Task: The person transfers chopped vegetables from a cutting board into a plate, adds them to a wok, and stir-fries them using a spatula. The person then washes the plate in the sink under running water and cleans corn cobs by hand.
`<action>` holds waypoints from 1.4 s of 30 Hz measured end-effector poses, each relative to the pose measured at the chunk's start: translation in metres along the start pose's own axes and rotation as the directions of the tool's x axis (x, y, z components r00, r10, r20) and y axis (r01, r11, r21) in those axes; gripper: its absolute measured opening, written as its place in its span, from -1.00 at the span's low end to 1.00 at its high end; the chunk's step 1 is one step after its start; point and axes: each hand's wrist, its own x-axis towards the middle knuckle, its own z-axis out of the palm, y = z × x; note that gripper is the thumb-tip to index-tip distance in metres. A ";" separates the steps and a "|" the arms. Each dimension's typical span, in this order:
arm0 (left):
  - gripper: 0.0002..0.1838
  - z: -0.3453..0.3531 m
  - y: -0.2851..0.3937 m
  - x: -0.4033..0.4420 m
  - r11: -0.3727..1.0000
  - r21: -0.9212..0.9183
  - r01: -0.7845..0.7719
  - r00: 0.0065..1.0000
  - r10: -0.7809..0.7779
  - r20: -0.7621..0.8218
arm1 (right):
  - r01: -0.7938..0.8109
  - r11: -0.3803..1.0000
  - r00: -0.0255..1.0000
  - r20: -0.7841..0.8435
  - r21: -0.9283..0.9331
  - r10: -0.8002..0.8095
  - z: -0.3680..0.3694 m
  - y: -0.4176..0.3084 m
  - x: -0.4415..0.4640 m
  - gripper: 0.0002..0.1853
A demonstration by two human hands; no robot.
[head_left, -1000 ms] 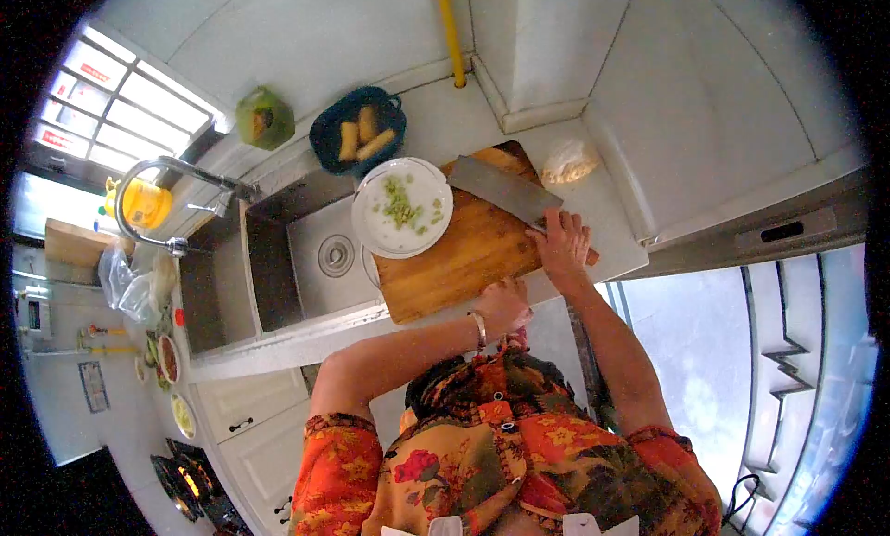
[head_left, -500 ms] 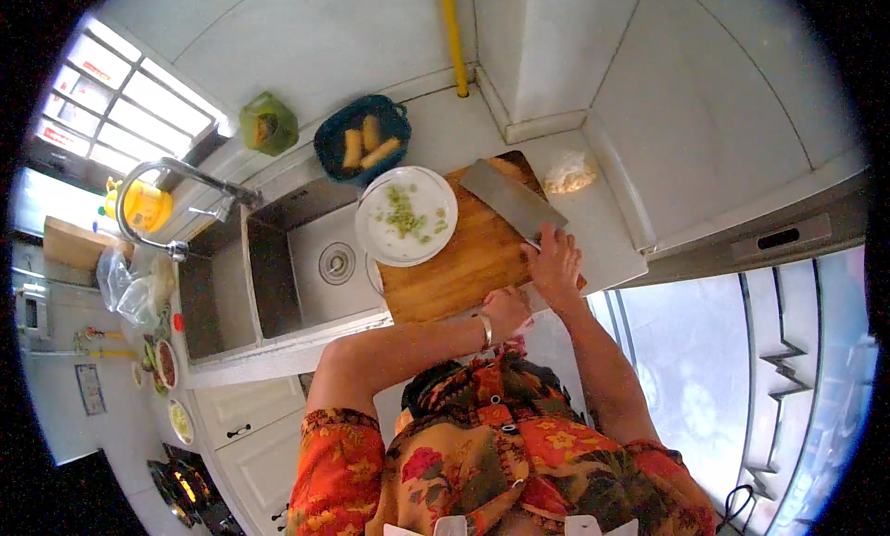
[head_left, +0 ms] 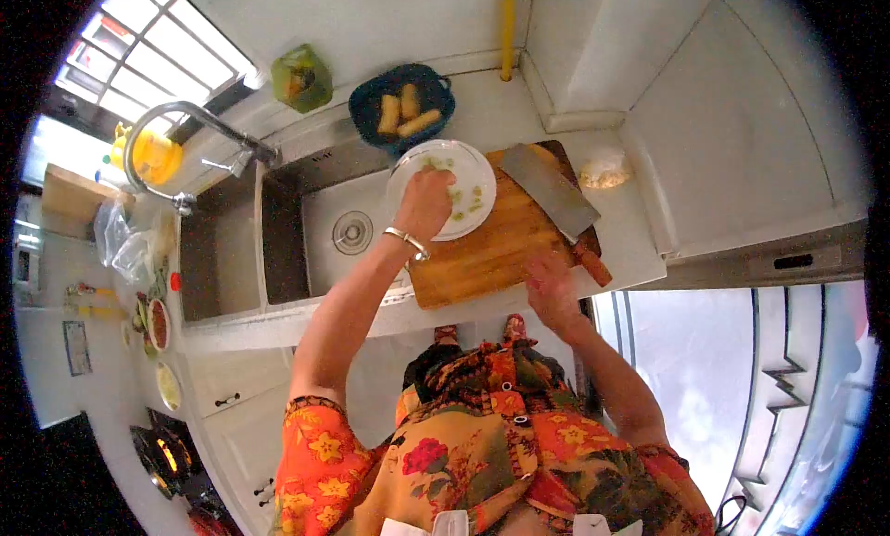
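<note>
My left hand (head_left: 426,205), with a bracelet at the wrist, reaches over a white plate (head_left: 484,223). Its fingers curl down onto the chopped green pieces (head_left: 476,199), and whatever they pinch is hidden beneath them. The plate overlaps the left part of a wooden cutting board (head_left: 491,261). On the board's right side lies a cleaver (head_left: 553,191), its wooden handle (head_left: 591,263) pointing toward me past the board's edge. My right hand (head_left: 551,286) hovers by the board's near edge, left of that handle and apart from it, somewhat blurred, its fingers loosely extended and nothing in them.
Left of the board is a double steel sink (head_left: 320,225) with a curved faucet (head_left: 153,128). Behind the plate, a dark blue basket (head_left: 362,119) holds yellowish rolls. A green bag (head_left: 302,78) stands farther back. A clear bag of pale food (head_left: 604,172) lies right of the board.
My right hand has let go of the cleaver, which now rests on the board. My left hand has moved from the board's near edge up onto the plate. The view has shifted.
</note>
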 end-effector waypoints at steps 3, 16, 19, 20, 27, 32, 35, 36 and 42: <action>-0.84 -0.004 -0.007 -0.003 0.993 -0.052 0.110 0.993 -0.112 -0.033 | -0.024 0.973 1.000 0.023 0.229 0.019 -0.007 -0.032 0.010 -0.88; -0.86 -0.028 -0.001 -0.011 0.928 -0.296 0.227 0.971 -0.240 -0.007 | -0.236 0.972 0.957 0.178 0.012 0.230 0.043 -0.062 0.042 -0.82; -0.87 -0.026 -0.010 -0.014 0.928 -0.314 0.200 0.977 -0.214 -0.012 | -0.261 0.964 0.947 0.179 -0.057 0.267 0.051 -0.066 0.043 -0.84; -0.87 -0.025 -0.014 -0.014 0.927 -0.320 0.196 0.977 -0.211 -0.011 | -0.234 0.972 0.957 0.170 -0.029 0.235 0.060 -0.059 0.039 -0.85; -0.92 -0.027 -0.020 -0.012 0.907 -0.411 0.088 0.994 -0.105 -0.018 | -0.030 0.996 0.995 0.088 -0.087 0.038 0.070 -0.048 0.041 -0.86; -0.90 -0.023 -0.030 -0.011 0.900 -0.429 0.076 0.997 -0.077 0.014 | 0.023 0.988 0.998 0.061 -0.152 -0.014 0.071 -0.054 0.041 -0.84; -0.86 -0.024 -0.033 -0.011 0.934 -0.349 0.070 0.997 -0.059 0.043 | -0.053 0.985 0.984 0.161 -0.167 0.080 0.075 -0.049 0.038 -0.87; -0.86 -0.026 -0.032 -0.011 0.928 -0.371 0.046 0.999 -0.054 -0.011 | -0.164 0.976 0.950 0.242 -0.146 0.196 0.073 -0.054 0.042 -0.90; -0.85 -0.038 -0.028 -0.004 0.890 -0.450 0.069 0.991 -0.115 -0.075 | -0.408 0.913 0.910 0.093 0.020 0.405 0.025 -0.087 0.092 -0.81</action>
